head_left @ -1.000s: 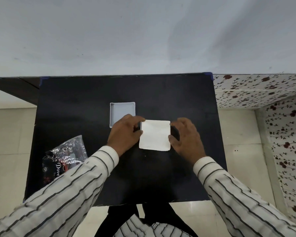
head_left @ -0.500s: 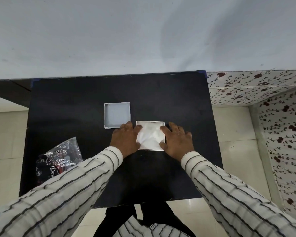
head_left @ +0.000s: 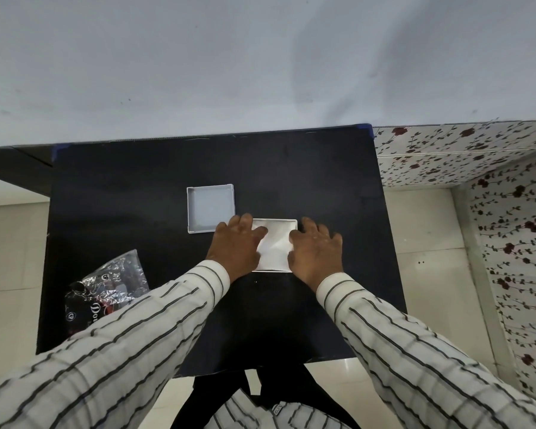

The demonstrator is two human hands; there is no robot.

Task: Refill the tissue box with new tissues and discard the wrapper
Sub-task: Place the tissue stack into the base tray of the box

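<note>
In the middle of the black table (head_left: 130, 187) stands a white square tissue box (head_left: 275, 220), open at the top, with a stack of white tissues (head_left: 274, 246) inside it. My left hand (head_left: 235, 246) lies flat on the stack's left side and my right hand (head_left: 315, 252) lies flat on its right side, fingers stretched forward. Both hands cover the box's side walls. Touching my left fingertips, an empty white square tray (head_left: 210, 209), the box's other half, lies just to the upper left. The crinkled clear wrapper (head_left: 109, 284) with dark print lies at the table's left front.
A pale wall runs along the table's far edge. A flower-patterned surface (head_left: 464, 156) stands to the right, beyond a strip of tiled floor. My striped sleeves cross the table's near half.
The tissue stack, held at its edges above the table a second ago, has gone down into the box. Both hands have shifted onto the top of the stack and flattened.
</note>
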